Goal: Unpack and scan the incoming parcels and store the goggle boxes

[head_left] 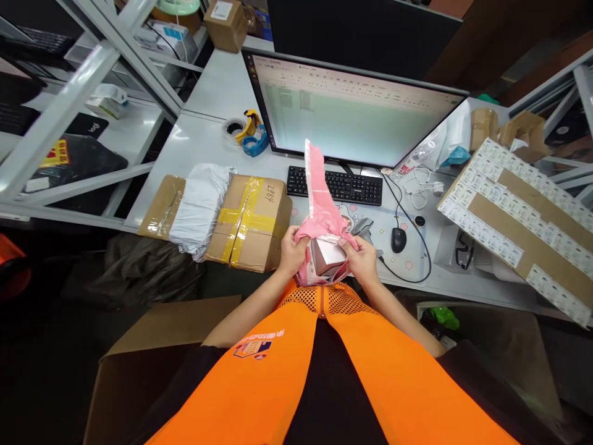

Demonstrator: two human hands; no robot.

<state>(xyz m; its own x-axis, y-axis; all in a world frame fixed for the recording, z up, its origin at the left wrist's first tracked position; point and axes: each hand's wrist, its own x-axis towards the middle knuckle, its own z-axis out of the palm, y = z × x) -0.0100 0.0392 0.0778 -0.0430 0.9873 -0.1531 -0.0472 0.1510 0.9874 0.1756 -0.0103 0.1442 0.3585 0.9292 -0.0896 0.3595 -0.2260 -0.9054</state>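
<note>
A pink plastic mailer bag (319, 191) is held close to my body at the desk's front edge, its long torn flap rising toward the monitor. Inside its opening sits a white box (328, 252), partly covered by the pink film. My left hand (293, 252) grips the bag's left rim, thumb over the edge. On the opposite side my right hand (361, 256) is closed on the right rim, its thumb near the box. The lower part of the box is hidden in the bag.
Left of the bag lie a taped cardboard box (252, 216) and a white parcel (201, 207). Behind are a keyboard (361, 188) and a monitor (352, 111). To the right are a mouse (398, 240) and a large label-covered cardboard sheet (504, 204). Tape rolls (254, 143) stand left of the monitor.
</note>
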